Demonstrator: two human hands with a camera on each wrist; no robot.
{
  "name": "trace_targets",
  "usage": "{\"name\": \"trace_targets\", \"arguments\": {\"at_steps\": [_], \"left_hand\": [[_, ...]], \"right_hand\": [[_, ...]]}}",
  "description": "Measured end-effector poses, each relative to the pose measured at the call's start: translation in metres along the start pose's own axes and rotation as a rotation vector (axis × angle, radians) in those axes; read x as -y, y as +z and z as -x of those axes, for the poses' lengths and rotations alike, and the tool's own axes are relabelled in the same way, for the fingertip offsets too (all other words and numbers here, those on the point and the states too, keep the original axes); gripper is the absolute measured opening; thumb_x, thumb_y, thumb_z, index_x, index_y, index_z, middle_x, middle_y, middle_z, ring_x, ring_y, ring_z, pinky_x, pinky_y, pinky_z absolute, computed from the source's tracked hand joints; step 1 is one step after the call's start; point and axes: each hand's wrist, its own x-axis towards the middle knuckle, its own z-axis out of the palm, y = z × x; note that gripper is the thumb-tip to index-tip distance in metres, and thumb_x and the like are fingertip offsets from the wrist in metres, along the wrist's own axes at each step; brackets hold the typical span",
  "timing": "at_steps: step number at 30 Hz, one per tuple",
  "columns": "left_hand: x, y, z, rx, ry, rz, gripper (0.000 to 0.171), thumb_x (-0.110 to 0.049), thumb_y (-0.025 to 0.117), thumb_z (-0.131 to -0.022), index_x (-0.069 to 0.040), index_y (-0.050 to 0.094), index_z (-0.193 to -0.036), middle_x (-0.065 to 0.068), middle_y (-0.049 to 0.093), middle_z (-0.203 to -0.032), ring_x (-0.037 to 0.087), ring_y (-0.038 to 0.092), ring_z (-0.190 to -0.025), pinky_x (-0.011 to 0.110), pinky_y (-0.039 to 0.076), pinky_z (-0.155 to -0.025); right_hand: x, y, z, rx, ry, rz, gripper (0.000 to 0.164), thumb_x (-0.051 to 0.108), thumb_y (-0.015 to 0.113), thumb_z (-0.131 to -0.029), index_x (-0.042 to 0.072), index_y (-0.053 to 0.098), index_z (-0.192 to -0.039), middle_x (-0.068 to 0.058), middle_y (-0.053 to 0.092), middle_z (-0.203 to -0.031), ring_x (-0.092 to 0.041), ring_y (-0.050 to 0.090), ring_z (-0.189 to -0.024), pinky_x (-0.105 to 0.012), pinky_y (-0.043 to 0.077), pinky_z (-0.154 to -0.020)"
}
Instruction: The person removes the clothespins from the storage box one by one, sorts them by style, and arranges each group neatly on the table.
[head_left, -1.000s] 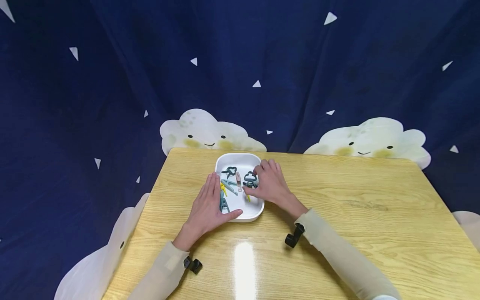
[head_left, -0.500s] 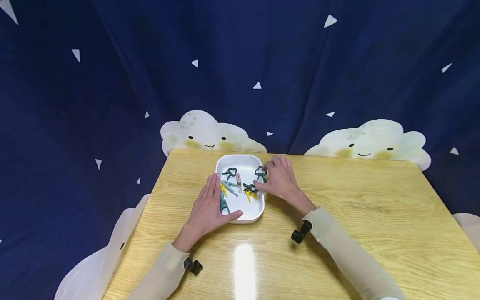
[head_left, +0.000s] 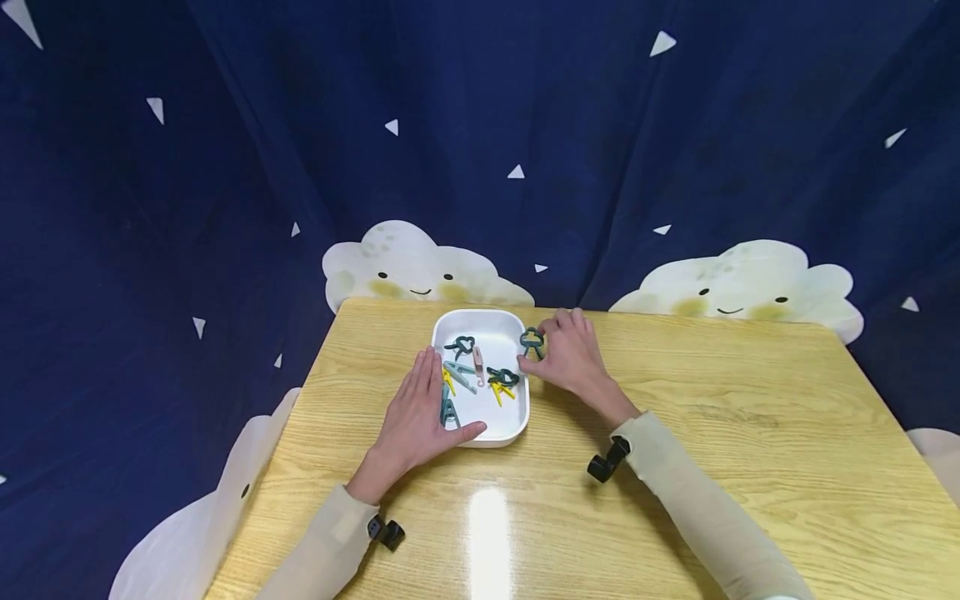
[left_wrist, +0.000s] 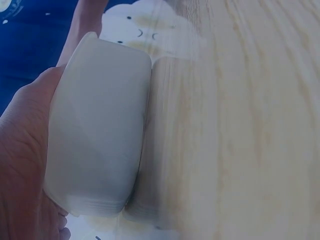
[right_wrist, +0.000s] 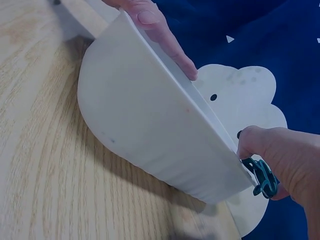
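Observation:
A white rectangular tub (head_left: 489, 419) holds several clips. My left hand (head_left: 420, 412) rests along its left side with straight fingers, thumb stretched over the near rim. My right hand (head_left: 568, 354) pinches a dark green cloud-shaped clip (head_left: 532, 339) between thumb and fingers at the tub's right rim; the same clip (right_wrist: 266, 180) shows beside the rim in the right wrist view. Inside lie another dark green clip (head_left: 504, 377) above a yellow clip (head_left: 499, 390), a dark green clip (head_left: 464, 344), a pink clip (head_left: 478, 363) and a grey-blue clip (head_left: 459, 374). My left hand partly hides others.
The tub stands near the far edge of a wooden table (head_left: 712, 433). Behind that edge hangs a dark blue curtain (head_left: 465, 100) with white clouds and triangles. Each sleeve carries a small black camera, seen at the right wrist (head_left: 608, 459).
My right hand has moved right, bringing the dark green clip from inside the tub to its right rim. The clips it covered now show. My left hand has stayed in place.

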Motion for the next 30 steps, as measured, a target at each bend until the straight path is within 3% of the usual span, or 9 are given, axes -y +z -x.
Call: {"name": "trace_targets", "arguments": {"at_steps": [13,22,30], "left_hand": [[0.0,0.0,0.0,0.0,-0.004,0.005,0.136,-0.096,0.045,-0.08,0.004,0.008,-0.165,0.02,0.003,-0.174,0.029,0.002,-0.162,0.043,0.017,-0.129],[-0.003,0.001,-0.005,-0.016,0.0,0.018,0.136,-0.095,0.046,-0.08,0.004,0.009,-0.165,0.021,0.005,-0.174,0.029,0.002,-0.162,0.043,0.018,-0.129],[-0.001,0.002,0.001,-0.012,-0.01,0.031,0.137,-0.095,0.047,-0.079,0.003,0.008,-0.165,0.019,0.003,-0.175,0.03,0.004,-0.162,0.045,0.02,-0.128]], "right_hand": [[-0.01,-0.003,0.001,-0.018,0.007,-0.006,0.064,0.058,0.085,-0.072,0.0,0.074,-0.099,-0.014,0.059,-0.1,-0.034,0.043,-0.096,-0.046,0.037,-0.082],[-0.027,-0.006,0.0,-0.015,0.034,-0.002,0.064,0.059,0.077,-0.072,0.0,0.073,-0.098,-0.013,0.059,-0.099,-0.034,0.043,-0.096,-0.047,0.037,-0.087],[-0.038,0.006,0.004,0.009,0.041,0.009,0.062,0.058,0.079,-0.074,0.0,0.074,-0.097,-0.013,0.058,-0.095,-0.034,0.044,-0.096,-0.046,0.037,-0.083]]}}
